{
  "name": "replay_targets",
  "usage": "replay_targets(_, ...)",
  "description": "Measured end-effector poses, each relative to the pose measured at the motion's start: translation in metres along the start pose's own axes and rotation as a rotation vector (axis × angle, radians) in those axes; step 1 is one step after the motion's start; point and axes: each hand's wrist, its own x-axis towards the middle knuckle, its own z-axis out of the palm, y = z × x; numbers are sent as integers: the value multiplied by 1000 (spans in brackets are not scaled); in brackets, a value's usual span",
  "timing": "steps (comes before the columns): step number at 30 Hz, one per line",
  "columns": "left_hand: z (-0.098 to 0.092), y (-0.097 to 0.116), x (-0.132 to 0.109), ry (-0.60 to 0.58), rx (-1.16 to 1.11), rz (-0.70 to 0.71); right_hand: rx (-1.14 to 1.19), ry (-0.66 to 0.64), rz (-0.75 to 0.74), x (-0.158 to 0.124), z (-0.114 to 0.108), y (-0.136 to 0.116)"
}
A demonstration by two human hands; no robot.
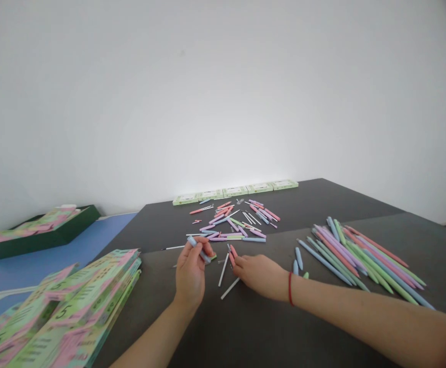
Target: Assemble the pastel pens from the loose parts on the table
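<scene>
My left hand (192, 271) is closed around a light blue pen barrel (198, 249), held slanted just above the dark table. To the right, my right hand (257, 276), with a red cord at the wrist, is low over the table. Its fingers are bent together at a red pen piece (233, 250), and the fingertips are partly hidden. White refills (224, 270) lie on the table beside these fingers, one of them (230, 289) nearer to me. Beyond both hands, purple, red, blue and green pen parts (226, 225) are scattered with more refills.
Many long pastel pens (360, 255) lie in a pile at the right, with short blue pen parts (298, 258) beside it. Printed boxes (88, 306) are stacked at the front left. A green tray (34, 240) stands behind them. Flat boxes (235, 191) line the far table edge.
</scene>
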Motion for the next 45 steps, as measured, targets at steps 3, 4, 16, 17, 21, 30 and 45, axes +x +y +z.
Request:
replay_targets(3, -2, -2, 3, 19, 8, 4, 4, 7, 41, 10, -6, 10)
replay_targets(4, -2, -4, 3, 21, 11, 3, 2, 3, 47, 15, -8, 14)
replay_targets(16, 3, -16, -10, -33, 49, -41, -16, -130, -86, 65, 1, 27)
replay_targets(17, 3, -17, -10, -36, 52, -44, -12, -142, -91, 65, 0, 27)
replay_targets(21, 3, -21, -12, -46, 60, -58, -8, -192, -100, 63, -5, 34)
replay_targets(30, 1, -27, -18, -58, 20, -119, -52, -347, -119, 75, -11, 50)
replay_targets(45, 2, -25, -14, -110, -32, -209, -10, -216, -132, 67, -14, 63)
